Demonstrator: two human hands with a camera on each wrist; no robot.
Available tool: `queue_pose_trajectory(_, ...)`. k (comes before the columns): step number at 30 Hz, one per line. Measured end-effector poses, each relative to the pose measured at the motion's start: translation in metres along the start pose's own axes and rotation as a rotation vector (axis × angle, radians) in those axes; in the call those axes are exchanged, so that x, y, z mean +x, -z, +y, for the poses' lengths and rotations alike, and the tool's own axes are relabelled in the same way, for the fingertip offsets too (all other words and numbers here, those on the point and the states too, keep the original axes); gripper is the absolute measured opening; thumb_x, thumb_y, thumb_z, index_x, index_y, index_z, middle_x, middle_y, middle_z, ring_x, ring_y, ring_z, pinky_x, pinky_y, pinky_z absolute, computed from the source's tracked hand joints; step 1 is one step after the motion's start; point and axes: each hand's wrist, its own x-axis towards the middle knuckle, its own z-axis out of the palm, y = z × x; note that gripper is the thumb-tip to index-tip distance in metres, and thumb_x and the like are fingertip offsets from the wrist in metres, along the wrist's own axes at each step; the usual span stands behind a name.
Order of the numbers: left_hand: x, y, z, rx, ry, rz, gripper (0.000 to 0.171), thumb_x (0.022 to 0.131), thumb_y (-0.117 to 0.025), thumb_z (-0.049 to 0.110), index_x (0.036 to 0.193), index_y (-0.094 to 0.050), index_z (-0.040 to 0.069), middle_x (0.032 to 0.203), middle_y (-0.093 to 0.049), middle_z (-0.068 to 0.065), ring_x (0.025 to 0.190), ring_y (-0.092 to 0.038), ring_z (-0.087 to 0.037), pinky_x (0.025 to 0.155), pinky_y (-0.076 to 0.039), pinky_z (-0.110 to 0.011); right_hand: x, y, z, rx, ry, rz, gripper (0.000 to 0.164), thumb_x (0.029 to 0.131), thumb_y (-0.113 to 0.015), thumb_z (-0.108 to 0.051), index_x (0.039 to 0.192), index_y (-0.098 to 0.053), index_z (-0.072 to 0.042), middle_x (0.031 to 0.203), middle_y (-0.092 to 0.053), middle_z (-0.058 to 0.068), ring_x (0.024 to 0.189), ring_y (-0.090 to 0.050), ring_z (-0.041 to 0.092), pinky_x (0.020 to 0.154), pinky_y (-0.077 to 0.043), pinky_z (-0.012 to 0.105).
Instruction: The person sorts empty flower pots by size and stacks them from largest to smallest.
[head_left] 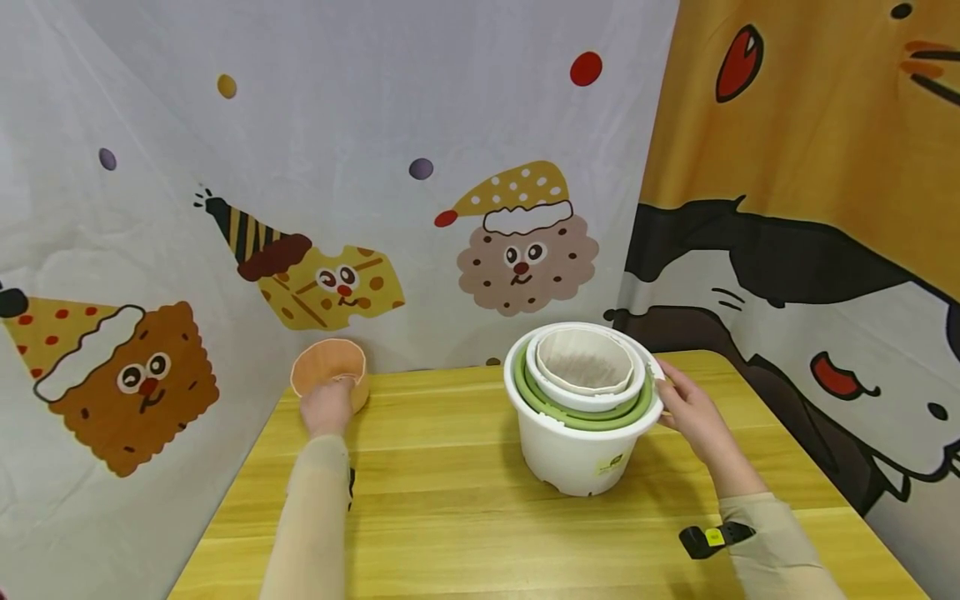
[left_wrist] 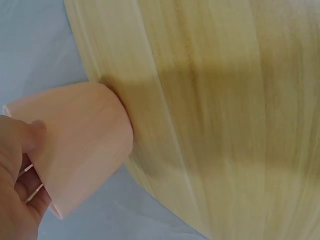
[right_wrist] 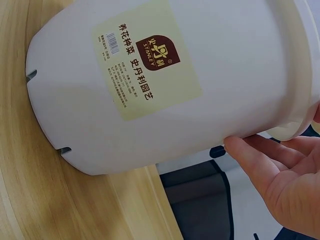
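My left hand (head_left: 327,406) grips the rim of a small pale-orange flower pot (left_wrist: 85,140), which stands at the table's far left corner. The thumb lies on its outer wall, and the other fingers reach inside the mouth. To the right stands a large white flower pot (head_left: 577,454), with a label (right_wrist: 145,65) on its side. Nested inside it are a green pot (head_left: 577,417), a smaller white pot (head_left: 536,367) and a cream pot (head_left: 585,358). My right hand (head_left: 693,412) holds the large pot's rim at its right side, some fingers beneath the rim.
The pots stand on a wood-grain table (head_left: 435,500). Behind it hangs a pale curtain (head_left: 337,125) with cartoon prints, and an orange printed curtain (head_left: 810,150) hangs on the right. A black strap device (head_left: 712,537) is on the right wrist.
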Motion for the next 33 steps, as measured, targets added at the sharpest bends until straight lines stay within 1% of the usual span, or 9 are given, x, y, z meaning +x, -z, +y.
queue_pose_trajectory(4,-0.002,0.0,0.001,-0.003,-0.014,0.021,0.023,0.093,-0.053,0.002,0.104,-0.072,0.01,0.085,-0.067,-0.022,0.072,-0.061,-0.045,0.062,-0.049,-0.057,0.001,0.0,0.001,-0.012,0.001,0.006,0.061,0.106,-0.037,-0.038,0.158,-0.021,-0.009,0.151,-0.033,0.028,0.1,-0.056,0.007,0.08,-0.053,0.021)
queue_pose_trajectory(8,-0.002,0.0,0.001,-0.001,-0.022,0.003,0.026,0.093,-0.053,0.002,0.11,-0.071,0.01,0.089,-0.068,-0.022,0.076,-0.062,-0.045,0.066,-0.05,-0.058,0.002,0.0,0.002,-0.008,0.0,0.007,0.061,0.106,-0.037,-0.038,0.158,-0.022,-0.009,0.151,-0.034,0.028,0.1,-0.056,0.007,0.08,-0.053,0.02)
queue_pose_trajectory(11,-0.002,0.001,0.0,-0.013,-0.026,-0.012,0.027,0.092,-0.055,0.004,0.113,-0.071,0.01,0.093,-0.069,-0.021,0.081,-0.062,-0.044,0.07,-0.049,-0.059,0.002,0.0,0.002,-0.006,0.001,0.004,0.061,0.106,-0.038,-0.037,0.158,-0.022,-0.009,0.15,-0.034,0.028,0.099,-0.056,0.006,0.08,-0.053,0.021)
queue_pose_trajectory(15,-0.002,0.002,0.001,-0.024,-0.047,-0.009,0.027,0.086,-0.061,-0.001,0.108,-0.072,0.009,0.089,-0.068,-0.02,0.078,-0.062,-0.044,0.067,-0.049,-0.059,0.002,0.0,0.002,-0.016,-0.005,0.006,0.061,0.106,-0.037,-0.037,0.158,-0.022,-0.009,0.15,-0.035,0.029,0.101,-0.057,0.011,0.08,-0.053,0.021)
queue_pose_trajectory(18,-0.002,0.004,0.002,-0.022,-0.061,-0.005,0.03,0.081,-0.064,-0.006,0.107,-0.071,0.008,0.085,-0.068,-0.018,0.075,-0.061,-0.042,0.063,-0.05,-0.057,0.002,0.0,0.002,-0.021,-0.013,0.006,0.061,0.106,-0.037,-0.038,0.158,-0.021,-0.01,0.15,-0.034,0.028,0.106,-0.057,0.018,0.08,-0.053,0.021)
queue_pose_trajectory(21,-0.002,0.005,0.003,-0.031,-0.074,-0.01,0.032,0.08,-0.065,-0.008,0.107,-0.071,0.008,0.084,-0.068,-0.017,0.073,-0.061,-0.041,0.061,-0.05,-0.056,0.002,-0.001,0.001,-0.024,-0.017,0.005,0.062,0.106,-0.037,-0.039,0.158,-0.021,-0.01,0.15,-0.034,0.028,0.109,-0.056,0.021,0.081,-0.053,0.022)
queue_pose_trajectory(26,-0.001,0.006,0.007,-0.047,-0.093,-0.011,0.027,0.079,-0.065,-0.008,0.101,-0.069,0.007,0.082,-0.067,-0.014,0.072,-0.061,-0.04,0.06,-0.05,-0.055,0.003,-0.001,0.001,-0.019,-0.01,0.006,0.061,0.106,-0.037,-0.039,0.158,-0.021,-0.01,0.151,-0.033,0.027,0.107,-0.056,0.018,0.081,-0.053,0.022)
queue_pose_trajectory(30,-0.001,0.008,0.011,-0.058,-0.113,0.009,0.028,0.077,-0.066,-0.009,0.099,-0.069,0.008,0.08,-0.067,-0.013,0.071,-0.061,-0.039,0.06,-0.05,-0.054,0.003,-0.001,0.002,-0.012,-0.006,0.007,0.061,0.106,-0.038,-0.038,0.158,-0.021,-0.01,0.151,-0.033,0.027,0.104,-0.057,0.013,0.08,-0.053,0.022)
queue_pose_trajectory(33,0.0,0.008,0.014,-0.06,-0.138,0.026,0.027,0.078,-0.066,-0.009,0.098,-0.069,0.008,0.079,-0.067,-0.013,0.07,-0.061,-0.038,0.059,-0.05,-0.054,0.003,-0.002,0.001,-0.011,-0.008,0.01,0.061,0.106,-0.038,-0.038,0.158,-0.022,-0.01,0.15,-0.034,0.028,0.104,-0.057,0.014,0.08,-0.054,0.022)
